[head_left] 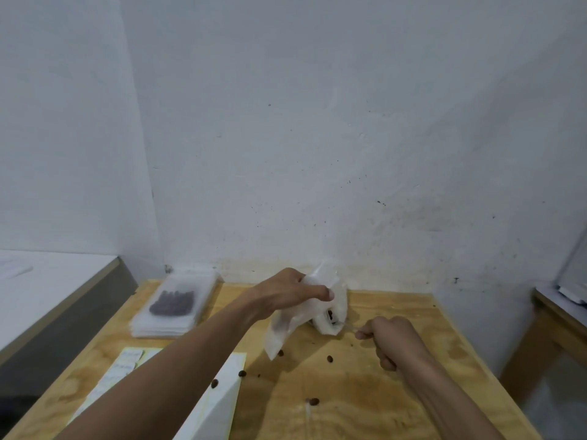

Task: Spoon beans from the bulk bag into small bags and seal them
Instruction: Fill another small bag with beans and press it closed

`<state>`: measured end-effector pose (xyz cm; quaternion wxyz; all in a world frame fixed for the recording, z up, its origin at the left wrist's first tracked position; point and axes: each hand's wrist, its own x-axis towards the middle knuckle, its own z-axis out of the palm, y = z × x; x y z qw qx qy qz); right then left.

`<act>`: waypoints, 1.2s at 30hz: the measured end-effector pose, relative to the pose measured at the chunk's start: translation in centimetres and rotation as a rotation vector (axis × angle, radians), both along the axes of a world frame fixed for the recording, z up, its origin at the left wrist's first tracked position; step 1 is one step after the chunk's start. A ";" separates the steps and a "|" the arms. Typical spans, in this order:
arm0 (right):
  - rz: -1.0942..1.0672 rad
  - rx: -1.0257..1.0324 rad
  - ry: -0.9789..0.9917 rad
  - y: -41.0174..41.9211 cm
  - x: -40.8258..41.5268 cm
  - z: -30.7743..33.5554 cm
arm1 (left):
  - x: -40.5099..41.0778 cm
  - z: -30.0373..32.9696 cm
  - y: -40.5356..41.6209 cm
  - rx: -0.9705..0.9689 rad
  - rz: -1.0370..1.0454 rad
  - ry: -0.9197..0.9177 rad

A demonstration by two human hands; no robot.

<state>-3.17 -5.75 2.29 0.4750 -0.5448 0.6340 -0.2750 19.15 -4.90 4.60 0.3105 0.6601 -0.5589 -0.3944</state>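
Left hand (286, 293) grips a white plastic bag (320, 309) above the wooden table (397, 404) | right hand (389, 339) clenched round a thin spoon handle (349, 327), bowl hidden in the bag mouth | loose beans (330, 358) scattered nearby | filled bag (173, 301) tops a stack far left | label sheet (127, 363) part-covered by forearm.
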 end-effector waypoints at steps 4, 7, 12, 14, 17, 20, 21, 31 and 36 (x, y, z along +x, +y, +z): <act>-0.001 0.013 -0.025 -1.0 -0.4 0.7 | 2.3 0.9 1.1 -0.004 -0.042 -0.061; 0.009 -0.033 0.007 -1.6 -0.8 2.1 | 3.5 1.5 1.9 0.002 -0.082 -0.167; 0.038 -0.101 0.094 -2.5 -1.0 5.5 | 4.6 0.5 2.7 -0.039 -0.064 -0.352; 0.067 -0.131 0.111 -2.4 -0.7 6.9 | 4.5 0.1 2.9 -0.062 -0.064 -0.350; 0.153 -0.225 0.187 -1.6 0.1 8.8 | 4.0 0.1 3.3 -0.103 -0.048 -0.341; 0.276 -0.417 0.359 -0.7 1.4 9.2 | 3.6 0.2 3.2 -0.121 -0.044 -0.338; 0.287 -0.469 0.349 -0.5 1.7 9.0 | 3.4 0.3 3.2 -0.115 -0.041 -0.334; 0.103 -0.709 0.489 -2.1 0.6 5.8 | 3.7 1.8 3.8 -0.106 -0.002 0.139; 0.208 -0.646 0.574 -1.5 2.5 1.8 | 1.1 1.6 2.7 0.076 -0.030 -0.048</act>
